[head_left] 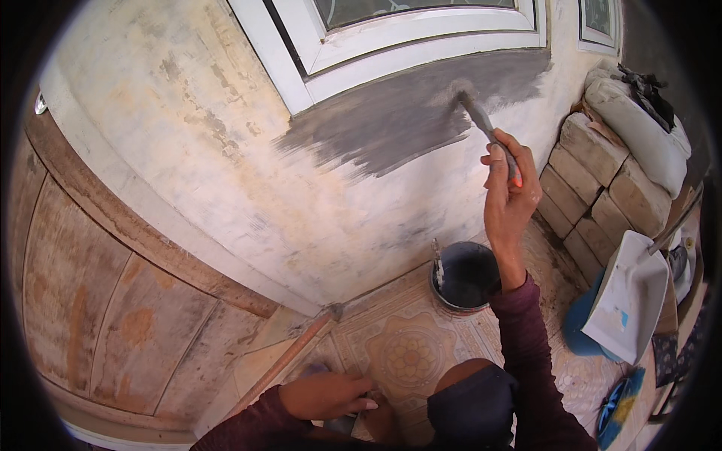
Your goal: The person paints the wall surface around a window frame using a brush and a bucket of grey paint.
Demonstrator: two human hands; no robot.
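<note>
My right hand [511,177] is raised to the wall and closed around the handle of a paintbrush [480,119]. The dark bristles press on a patch of wet grey paint [398,113] just under the white window frame [421,49]. Streaky brush edges border the patch on its left and lower sides. Below that hand, a black bucket [470,276] stands on the floor by the wall, with a paint-smeared stick-like thing [437,259] at its rim. Low beside my legs hangs my left hand [329,395], its fingers loosely extended; nothing shows in them.
Blocks [594,161] are stacked at the right, topped by a stuffed white sack [639,109]. A pale dustpan [630,297] leans over a blue bucket [580,323]. At left is a worn wooden door [143,323]; a wooden pole [289,357] slants across the patterned tile floor [410,349].
</note>
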